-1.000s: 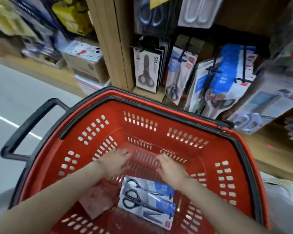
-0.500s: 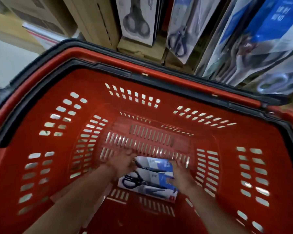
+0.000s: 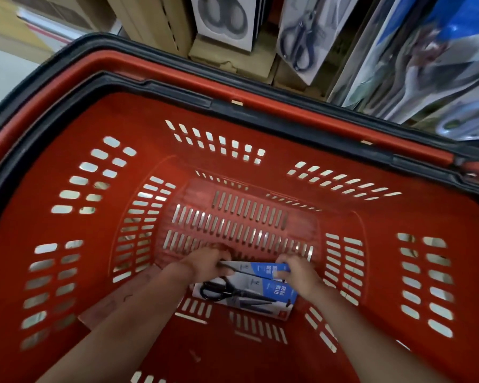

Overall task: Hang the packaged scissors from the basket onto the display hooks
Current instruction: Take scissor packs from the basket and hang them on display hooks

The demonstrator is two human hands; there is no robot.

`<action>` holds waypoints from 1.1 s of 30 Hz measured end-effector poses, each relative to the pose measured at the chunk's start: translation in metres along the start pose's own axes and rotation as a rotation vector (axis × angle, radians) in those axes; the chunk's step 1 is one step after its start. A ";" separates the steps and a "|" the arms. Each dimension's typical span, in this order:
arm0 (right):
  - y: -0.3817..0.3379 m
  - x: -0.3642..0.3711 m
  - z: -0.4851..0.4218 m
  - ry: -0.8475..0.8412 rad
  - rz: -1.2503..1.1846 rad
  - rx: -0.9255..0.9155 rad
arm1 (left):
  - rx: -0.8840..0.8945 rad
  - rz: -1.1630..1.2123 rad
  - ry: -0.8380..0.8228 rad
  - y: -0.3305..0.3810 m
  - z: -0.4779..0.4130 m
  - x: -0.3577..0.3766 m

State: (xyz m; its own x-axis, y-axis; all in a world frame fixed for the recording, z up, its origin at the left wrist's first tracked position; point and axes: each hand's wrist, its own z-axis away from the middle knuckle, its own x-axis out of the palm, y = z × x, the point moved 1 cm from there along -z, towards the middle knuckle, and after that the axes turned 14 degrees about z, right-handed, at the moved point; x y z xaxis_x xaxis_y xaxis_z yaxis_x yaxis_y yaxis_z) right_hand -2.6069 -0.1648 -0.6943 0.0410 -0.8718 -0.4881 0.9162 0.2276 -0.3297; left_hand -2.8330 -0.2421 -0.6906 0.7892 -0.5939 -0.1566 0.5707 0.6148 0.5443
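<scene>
Deep in the red basket (image 3: 260,95) lie packaged scissors on blue and white cards. My left hand (image 3: 205,262) grips the left end of the top scissors pack (image 3: 256,268), and my right hand (image 3: 296,268) grips its right end; the pack is tilted up off the one below. A second scissors pack (image 3: 249,295) with black handles lies flat on the basket floor under it. Both forearms reach down into the basket.
Beyond the basket's far rim hang more packaged scissors (image 3: 302,42) on the display, with a boxed pair (image 3: 223,19) to their left and cardboard boxes (image 3: 233,62) beneath. A brownish card (image 3: 114,305) lies on the basket floor at the left. Grey shop floor (image 3: 6,70) shows at far left.
The view has dropped closer into the basket. Both hands went from resting on the basket floor to taking hold of the top scissors pack's ends and tilting it up.
</scene>
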 end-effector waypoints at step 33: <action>-0.085 -0.075 0.060 0.033 0.549 -0.124 | 0.014 0.094 0.295 0.047 0.122 -0.066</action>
State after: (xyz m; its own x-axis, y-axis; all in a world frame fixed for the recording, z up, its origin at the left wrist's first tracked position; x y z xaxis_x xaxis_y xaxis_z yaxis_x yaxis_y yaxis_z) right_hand -2.6644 -0.1451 -0.5812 0.4839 -0.5978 -0.6391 0.7102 0.6950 -0.1123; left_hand -2.8861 -0.2370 -0.5536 0.8712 -0.3571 -0.3367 0.4907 0.6516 0.5785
